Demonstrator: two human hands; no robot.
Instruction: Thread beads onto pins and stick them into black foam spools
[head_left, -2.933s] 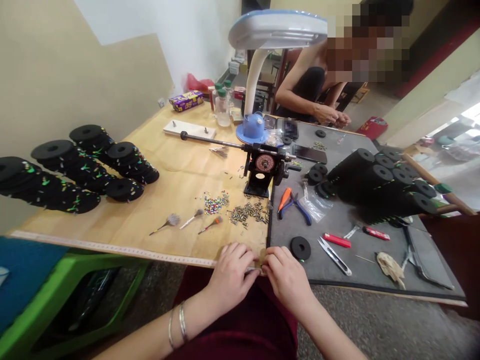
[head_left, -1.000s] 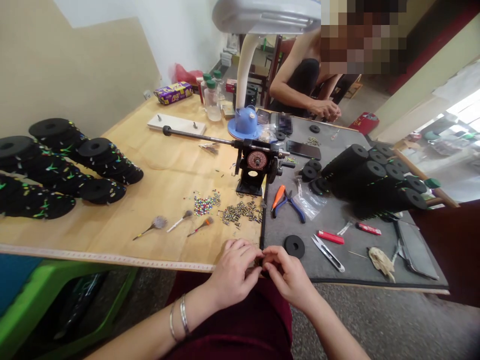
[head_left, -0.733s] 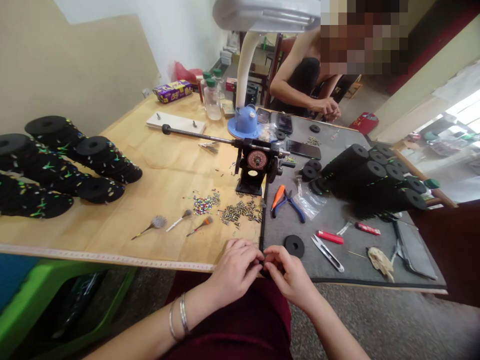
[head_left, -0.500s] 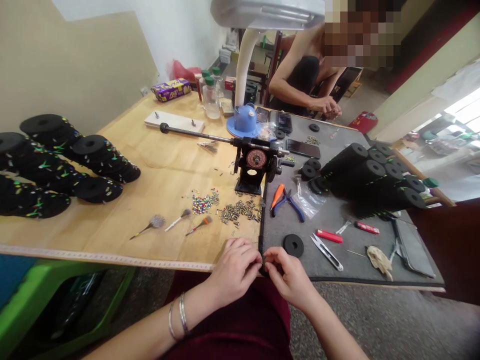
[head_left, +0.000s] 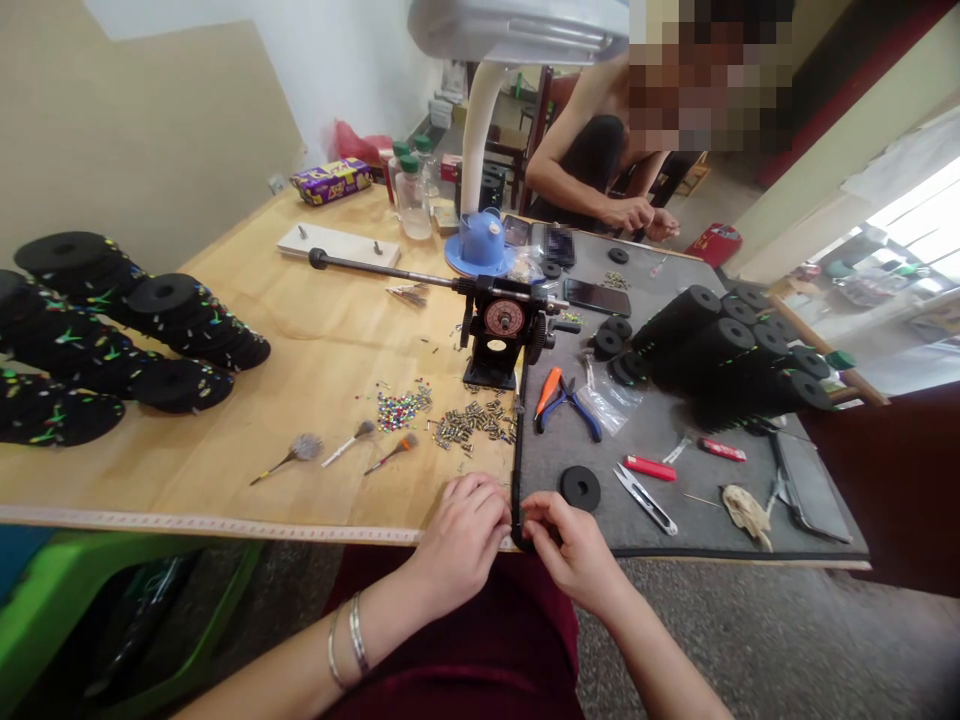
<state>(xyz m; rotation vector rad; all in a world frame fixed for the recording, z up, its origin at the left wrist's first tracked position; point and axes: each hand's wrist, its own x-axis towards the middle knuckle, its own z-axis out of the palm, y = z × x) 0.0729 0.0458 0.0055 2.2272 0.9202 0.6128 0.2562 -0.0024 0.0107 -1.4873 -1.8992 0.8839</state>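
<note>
At the table's front edge, my left hand (head_left: 466,532) has its fingers bent and pressed together; whatever they pinch is too small to see. Just across a narrow gap, my right hand (head_left: 568,548) curls thumb and forefinger in a pinch, its contents also too fine to make out. A black foam spool (head_left: 568,478) lies flat right beyond my right hand. Ahead of my left hand are a pile of small metal pieces (head_left: 471,425) and a scatter of coloured beads (head_left: 403,406). Thread snips (head_left: 646,500) rest to the right.
A black winding machine (head_left: 495,335) with a long rod stands mid-table under a lamp (head_left: 471,135). Blue pliers (head_left: 574,408) lie on the grey mat. Stacked foam spools stand left (head_left: 161,295) and right (head_left: 727,345). Another person (head_left: 577,180) sits across the table.
The whole view has shifted slightly left. My hands have drawn a little farther apart, with both still pinched near the table edge. The other person's hands have separated slightly.
</note>
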